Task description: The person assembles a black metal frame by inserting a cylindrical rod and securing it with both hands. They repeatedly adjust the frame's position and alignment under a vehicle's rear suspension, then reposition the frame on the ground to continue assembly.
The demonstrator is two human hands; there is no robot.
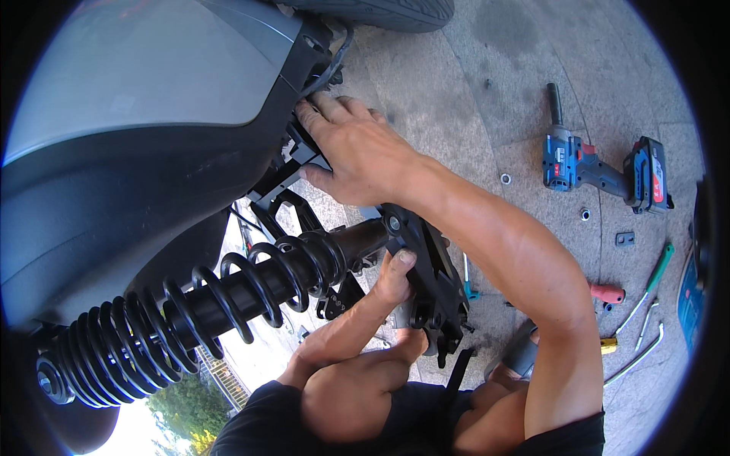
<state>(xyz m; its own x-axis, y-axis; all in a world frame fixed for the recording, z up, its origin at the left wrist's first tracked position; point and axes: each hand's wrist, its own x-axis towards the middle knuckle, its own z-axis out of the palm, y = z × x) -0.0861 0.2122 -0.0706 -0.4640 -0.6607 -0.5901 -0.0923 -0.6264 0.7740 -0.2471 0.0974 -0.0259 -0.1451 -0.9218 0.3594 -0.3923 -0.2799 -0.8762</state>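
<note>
A black shock absorber with a coil spring (255, 277) runs from the lower left up to a black metal linkage (433, 262) in the middle. My left hand (396, 275) is closed on this linkage, its thumb pressed on the near face beside the shock's end eye; the other fingers are hidden behind. Above it, my right hand (361, 148) grips a black frame part (304, 154) below the grey body panel (163, 64), thumb on one side and fingers bent over the other. A dark cable (334, 68) hangs by those fingertips.
On the paving at right lie a blue cordless impact wrench (563, 159) with a long socket, loose sockets (585, 214), a small dark block (624, 239), a red-handled tool (607, 293) and a green-handled tool (660, 266). A tyre (380, 11) stands at the top.
</note>
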